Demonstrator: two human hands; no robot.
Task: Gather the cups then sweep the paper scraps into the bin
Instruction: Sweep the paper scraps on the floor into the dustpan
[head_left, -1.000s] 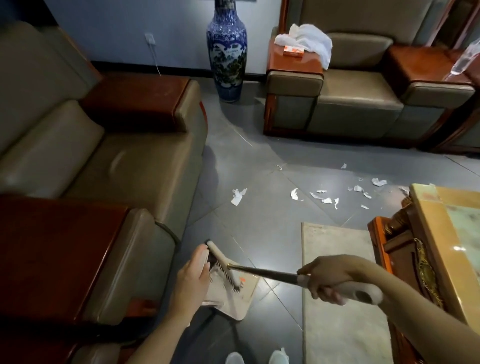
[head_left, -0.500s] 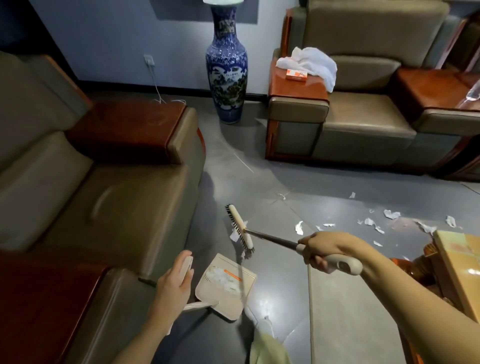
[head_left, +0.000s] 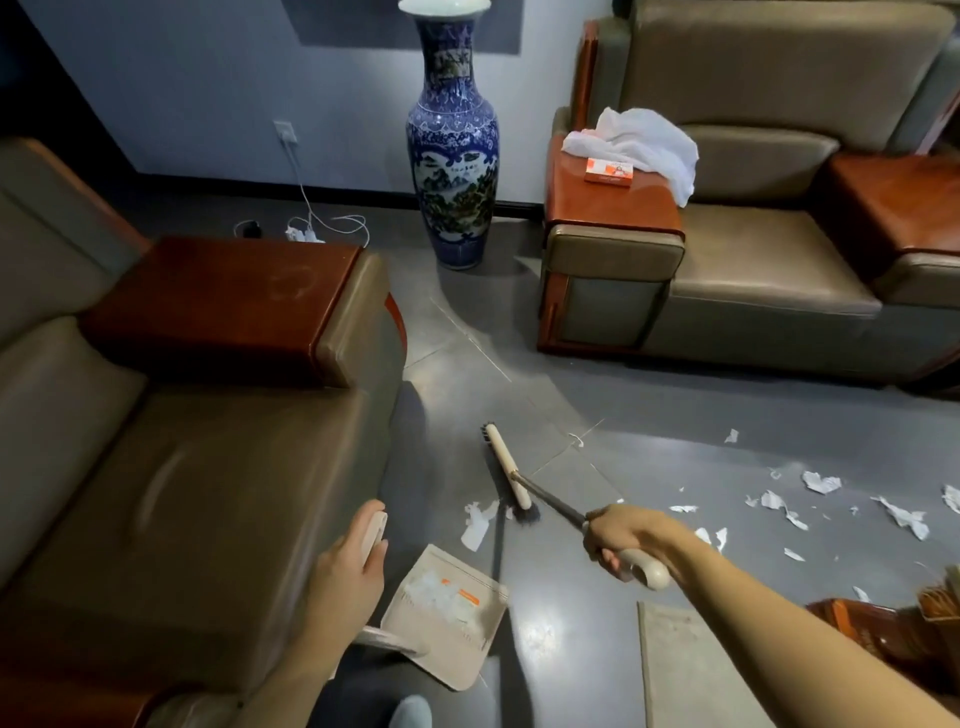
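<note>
Right fingers (head_left: 609, 557): curled round the cream grip of the brush (head_left: 506, 470); right hand (head_left: 626, 535) low over the floor (head_left: 675, 415).
Left fingers (head_left: 374, 561): wrapped round the upright dustpan handle (head_left: 375, 527); left hand (head_left: 345, 566) beside the sofa (head_left: 182, 493).
Brush head: on the floor, bristles just beside one large scrap (head_left: 475, 525).
Dustpan (head_left: 447, 613): flat on the floor near that scrap, white bits inside.
Paper scraps (head_left: 821, 482): scattered rightward, well apart from the dustpan.
</note>
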